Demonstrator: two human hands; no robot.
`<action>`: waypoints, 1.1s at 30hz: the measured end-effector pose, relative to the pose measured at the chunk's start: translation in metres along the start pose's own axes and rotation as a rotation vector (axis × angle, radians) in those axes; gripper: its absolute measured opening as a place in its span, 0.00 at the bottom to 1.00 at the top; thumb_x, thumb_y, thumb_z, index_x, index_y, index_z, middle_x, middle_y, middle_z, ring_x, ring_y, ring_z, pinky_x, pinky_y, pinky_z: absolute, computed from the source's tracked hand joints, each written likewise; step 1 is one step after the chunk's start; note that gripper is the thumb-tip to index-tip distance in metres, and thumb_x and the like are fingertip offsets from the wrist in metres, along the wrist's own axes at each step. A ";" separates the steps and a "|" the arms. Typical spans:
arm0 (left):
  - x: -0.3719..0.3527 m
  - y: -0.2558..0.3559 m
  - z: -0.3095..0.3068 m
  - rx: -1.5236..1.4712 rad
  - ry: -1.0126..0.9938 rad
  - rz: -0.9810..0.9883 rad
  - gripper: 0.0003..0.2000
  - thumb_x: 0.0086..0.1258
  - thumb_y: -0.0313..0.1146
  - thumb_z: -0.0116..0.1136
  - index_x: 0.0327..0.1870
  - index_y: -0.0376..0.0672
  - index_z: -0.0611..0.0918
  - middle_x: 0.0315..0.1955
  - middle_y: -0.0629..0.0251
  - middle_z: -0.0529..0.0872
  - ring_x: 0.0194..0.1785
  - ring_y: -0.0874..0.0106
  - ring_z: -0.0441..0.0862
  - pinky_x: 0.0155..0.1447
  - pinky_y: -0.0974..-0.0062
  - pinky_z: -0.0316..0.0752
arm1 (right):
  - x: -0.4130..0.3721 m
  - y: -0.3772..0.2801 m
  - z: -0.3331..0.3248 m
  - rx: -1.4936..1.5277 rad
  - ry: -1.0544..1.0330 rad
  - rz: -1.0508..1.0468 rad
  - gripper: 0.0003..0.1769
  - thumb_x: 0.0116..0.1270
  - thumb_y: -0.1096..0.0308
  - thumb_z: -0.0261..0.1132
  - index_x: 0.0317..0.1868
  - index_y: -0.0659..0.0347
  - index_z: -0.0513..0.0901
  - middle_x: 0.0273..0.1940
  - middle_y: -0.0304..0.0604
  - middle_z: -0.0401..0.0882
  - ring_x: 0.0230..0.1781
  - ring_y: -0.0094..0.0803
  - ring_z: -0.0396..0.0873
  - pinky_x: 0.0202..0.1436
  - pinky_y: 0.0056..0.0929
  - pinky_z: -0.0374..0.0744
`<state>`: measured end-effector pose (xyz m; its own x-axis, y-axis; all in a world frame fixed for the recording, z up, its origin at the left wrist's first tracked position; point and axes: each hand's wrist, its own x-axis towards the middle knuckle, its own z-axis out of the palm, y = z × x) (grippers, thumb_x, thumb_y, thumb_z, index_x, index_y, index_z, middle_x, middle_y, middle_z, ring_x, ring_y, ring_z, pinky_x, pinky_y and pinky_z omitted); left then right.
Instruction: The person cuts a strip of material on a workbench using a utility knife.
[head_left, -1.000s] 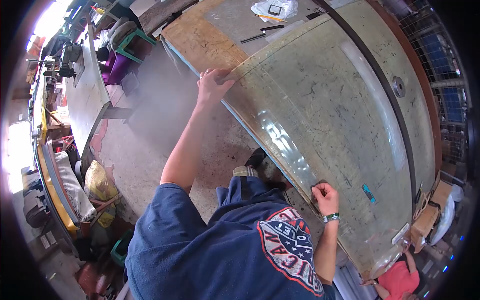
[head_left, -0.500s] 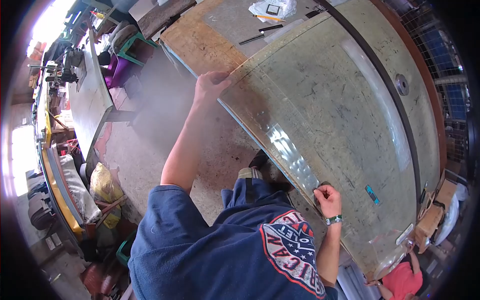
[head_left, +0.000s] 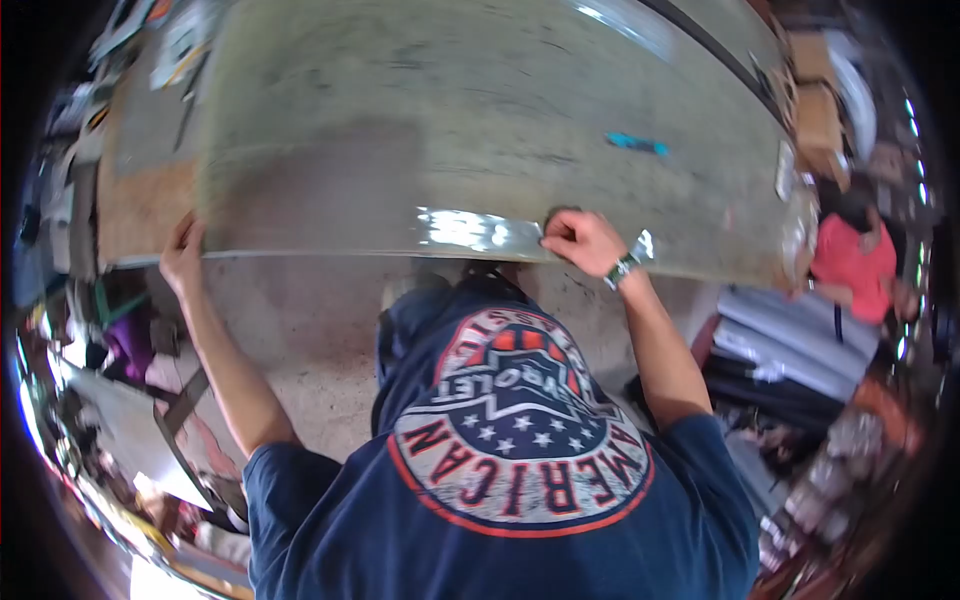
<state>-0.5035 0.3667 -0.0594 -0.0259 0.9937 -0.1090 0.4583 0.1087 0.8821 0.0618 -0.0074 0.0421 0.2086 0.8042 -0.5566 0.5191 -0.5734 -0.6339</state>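
Observation:
A shiny strip of clear plastic (head_left: 475,230) lies along the near edge of the worktable (head_left: 340,90). At the strip's right end, my right hand (head_left: 588,243) is closed in a pinch on it, with a watch on the wrist. My left hand (head_left: 182,258) is at the table's edge further left, fingers pinched together. What they hold there, if anything, is too hard to see. A teal cutter knife (head_left: 637,145) rests on the tabletop, beyond my right hand.
Another clear strip (head_left: 630,25) lies further back beside a dark bar (head_left: 710,45). A co-worker in a pink top (head_left: 855,265) is at the table's right end. Cardboard boxes (head_left: 818,125) stand behind, and grey rolls or sheets (head_left: 790,335) lie below on the right.
The view has swung to the right, so the table edge now runs level across it. Both hands remain at the edge, the right still pinching the strip.

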 end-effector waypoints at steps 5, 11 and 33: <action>0.001 -0.001 0.003 -0.047 -0.025 -0.038 0.18 0.68 0.32 0.76 0.56 0.34 0.89 0.46 0.64 0.92 0.48 0.77 0.86 0.58 0.81 0.78 | -0.036 0.060 -0.024 0.003 0.118 0.076 0.11 0.67 0.64 0.74 0.40 0.63 0.87 0.32 0.46 0.90 0.31 0.35 0.86 0.38 0.35 0.82; 0.009 -0.005 -0.011 0.020 -0.034 -0.055 0.18 0.68 0.34 0.76 0.55 0.34 0.89 0.47 0.63 0.92 0.50 0.75 0.86 0.60 0.79 0.77 | -0.057 0.084 -0.039 -0.006 0.190 0.127 0.10 0.67 0.63 0.74 0.38 0.62 0.87 0.33 0.45 0.90 0.33 0.36 0.87 0.39 0.36 0.82; 0.037 -0.025 -0.029 -0.001 -0.124 -0.135 0.19 0.71 0.32 0.73 0.61 0.35 0.87 0.52 0.61 0.91 0.53 0.73 0.87 0.61 0.77 0.78 | -0.053 0.100 -0.043 -0.061 0.225 0.103 0.13 0.65 0.59 0.76 0.37 0.60 0.87 0.34 0.47 0.90 0.36 0.44 0.88 0.42 0.42 0.82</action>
<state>-0.5418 0.4021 -0.0717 0.0225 0.9592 -0.2820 0.4571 0.2410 0.8562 0.1388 -0.1004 0.0311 0.4385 0.7604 -0.4791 0.5329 -0.6492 -0.5427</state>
